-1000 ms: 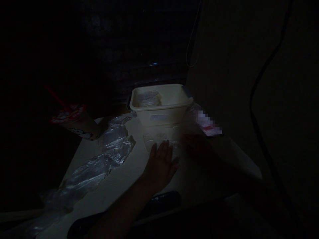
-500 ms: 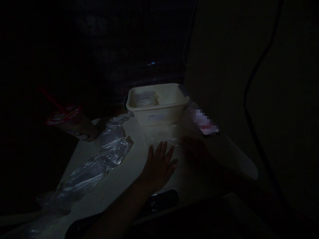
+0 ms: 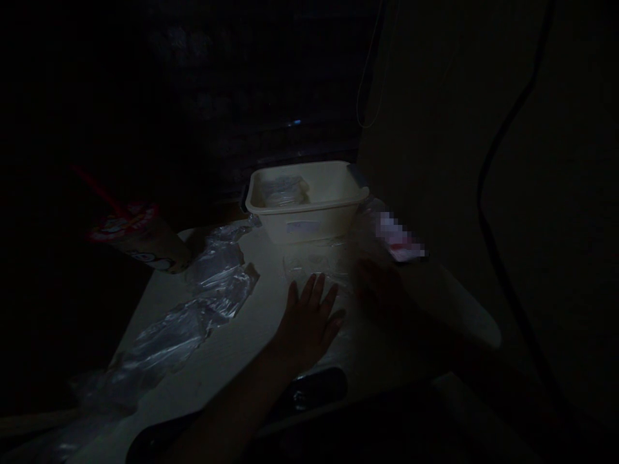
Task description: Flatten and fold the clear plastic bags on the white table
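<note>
The scene is very dark. My left hand (image 3: 309,319) lies flat on the pale table (image 3: 232,348), fingers stretched out, fingertips on the near edge of a small clear plastic bag (image 3: 314,264). My right hand (image 3: 380,287) is a dim shape at the bag's right side; its fingers are too dark to read. Just beyond the bag stands a cream plastic tub (image 3: 307,200) with clear plastic packets inside.
A long crumpled strip of clear plastic (image 3: 184,322) runs along the table's left side. A printed cup with a red straw (image 3: 138,235) stands at the left. A dark flat object (image 3: 314,390) lies at the near edge. A cable (image 3: 488,193) hangs on the right wall.
My left hand slid a little back toward me and its fingers spread slightly. The view shifted slightly left.
</note>
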Demonstrator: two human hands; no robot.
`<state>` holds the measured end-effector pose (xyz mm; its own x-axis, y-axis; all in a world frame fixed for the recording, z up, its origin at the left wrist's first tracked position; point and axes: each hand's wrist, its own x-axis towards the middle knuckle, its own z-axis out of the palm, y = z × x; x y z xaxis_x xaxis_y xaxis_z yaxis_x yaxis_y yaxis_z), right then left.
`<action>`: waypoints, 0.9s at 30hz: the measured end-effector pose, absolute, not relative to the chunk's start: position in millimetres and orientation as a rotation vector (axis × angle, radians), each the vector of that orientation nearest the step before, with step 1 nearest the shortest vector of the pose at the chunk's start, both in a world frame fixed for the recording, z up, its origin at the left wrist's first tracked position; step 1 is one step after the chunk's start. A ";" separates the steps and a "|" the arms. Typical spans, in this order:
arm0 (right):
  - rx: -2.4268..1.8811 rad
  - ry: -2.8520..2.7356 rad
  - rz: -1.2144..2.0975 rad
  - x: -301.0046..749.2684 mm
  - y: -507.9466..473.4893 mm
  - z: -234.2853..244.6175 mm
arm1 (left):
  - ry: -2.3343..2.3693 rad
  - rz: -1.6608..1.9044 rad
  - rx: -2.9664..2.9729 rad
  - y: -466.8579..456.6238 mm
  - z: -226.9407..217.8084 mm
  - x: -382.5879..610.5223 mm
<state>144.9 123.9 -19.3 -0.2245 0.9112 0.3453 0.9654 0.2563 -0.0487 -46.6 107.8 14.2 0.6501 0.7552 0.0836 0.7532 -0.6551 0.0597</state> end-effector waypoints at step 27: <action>-1.764 -2.174 -0.170 142.1 142.6 -4.9 | 1.322 0.165 2.801 107.9 13.8 -47.2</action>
<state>142.1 142.6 -4.9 -0.1746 0.9275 0.3305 0.9676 0.2237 -0.1167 -47.2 107.9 13.8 0.6311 0.7716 0.0793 0.7674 -0.6360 0.0812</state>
